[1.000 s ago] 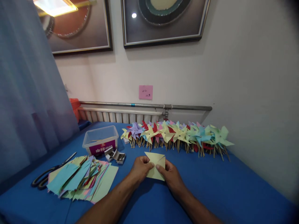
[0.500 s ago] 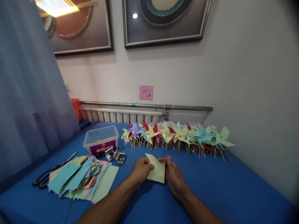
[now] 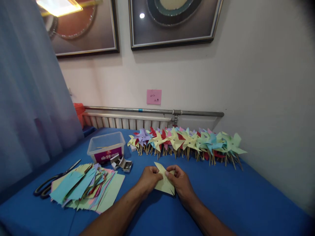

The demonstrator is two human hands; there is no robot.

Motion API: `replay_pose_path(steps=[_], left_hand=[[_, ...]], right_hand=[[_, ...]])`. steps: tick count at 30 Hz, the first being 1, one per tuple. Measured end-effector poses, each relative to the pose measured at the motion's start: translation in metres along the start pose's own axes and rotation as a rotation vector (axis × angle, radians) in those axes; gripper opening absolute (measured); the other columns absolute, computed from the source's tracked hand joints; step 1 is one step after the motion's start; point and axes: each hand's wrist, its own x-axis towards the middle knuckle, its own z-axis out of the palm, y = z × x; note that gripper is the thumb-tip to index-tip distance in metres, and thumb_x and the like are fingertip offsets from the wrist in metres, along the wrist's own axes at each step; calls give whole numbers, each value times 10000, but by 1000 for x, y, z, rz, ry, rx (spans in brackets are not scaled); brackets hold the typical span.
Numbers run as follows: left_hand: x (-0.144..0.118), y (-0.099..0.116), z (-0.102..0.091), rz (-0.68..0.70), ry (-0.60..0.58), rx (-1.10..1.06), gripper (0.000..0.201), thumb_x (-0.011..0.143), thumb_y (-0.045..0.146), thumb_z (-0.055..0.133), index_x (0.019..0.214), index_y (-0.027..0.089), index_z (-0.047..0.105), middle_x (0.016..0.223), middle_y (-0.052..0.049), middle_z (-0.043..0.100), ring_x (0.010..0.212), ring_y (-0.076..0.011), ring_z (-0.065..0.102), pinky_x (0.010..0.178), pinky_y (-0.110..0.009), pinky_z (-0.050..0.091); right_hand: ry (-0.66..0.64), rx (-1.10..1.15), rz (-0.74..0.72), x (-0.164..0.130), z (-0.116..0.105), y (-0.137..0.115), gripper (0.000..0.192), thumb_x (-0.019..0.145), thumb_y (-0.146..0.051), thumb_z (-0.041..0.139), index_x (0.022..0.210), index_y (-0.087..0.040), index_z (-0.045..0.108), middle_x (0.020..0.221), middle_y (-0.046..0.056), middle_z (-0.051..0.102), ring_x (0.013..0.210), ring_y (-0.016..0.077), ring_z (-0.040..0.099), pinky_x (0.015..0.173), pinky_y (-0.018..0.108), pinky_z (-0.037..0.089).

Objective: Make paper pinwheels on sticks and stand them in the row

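Observation:
My left hand [image 3: 147, 179] and my right hand [image 3: 180, 185] both pinch one pale yellow paper square [image 3: 164, 185] just above the blue table [image 3: 233, 200]. The square is cut at its corners and one point sticks up between my thumbs. My right fingers fold a corner in toward the middle. A messy stack of cut coloured paper [image 3: 86, 188] lies to the left of my left forearm.
A long row of finished paper pinwheels on sticks [image 3: 187, 142] lies along the wall behind my hands. A clear plastic box [image 3: 106, 150], small open boxes of pins [image 3: 122, 163] and black scissors [image 3: 52, 182] sit at the left. A curtain hangs far left.
My right hand has moved from the square's right edge up to its top, bending a corner inward. The flat square now shows a raised point. My left hand stays put.

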Motion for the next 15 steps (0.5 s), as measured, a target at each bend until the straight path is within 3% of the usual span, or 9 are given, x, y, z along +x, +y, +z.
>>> replay_pose_path(steps=[15], left_hand=[[-3, 5, 0, -33, -16, -57, 214, 597, 273, 749, 589, 170, 562, 498, 29, 546, 453, -91, 440, 477, -232, 303]], right_hand=[[-28, 22, -2, -2, 2, -5, 434, 605, -486, 832, 866, -234, 594, 597, -54, 606, 510, 153, 544, 502, 264, 405]])
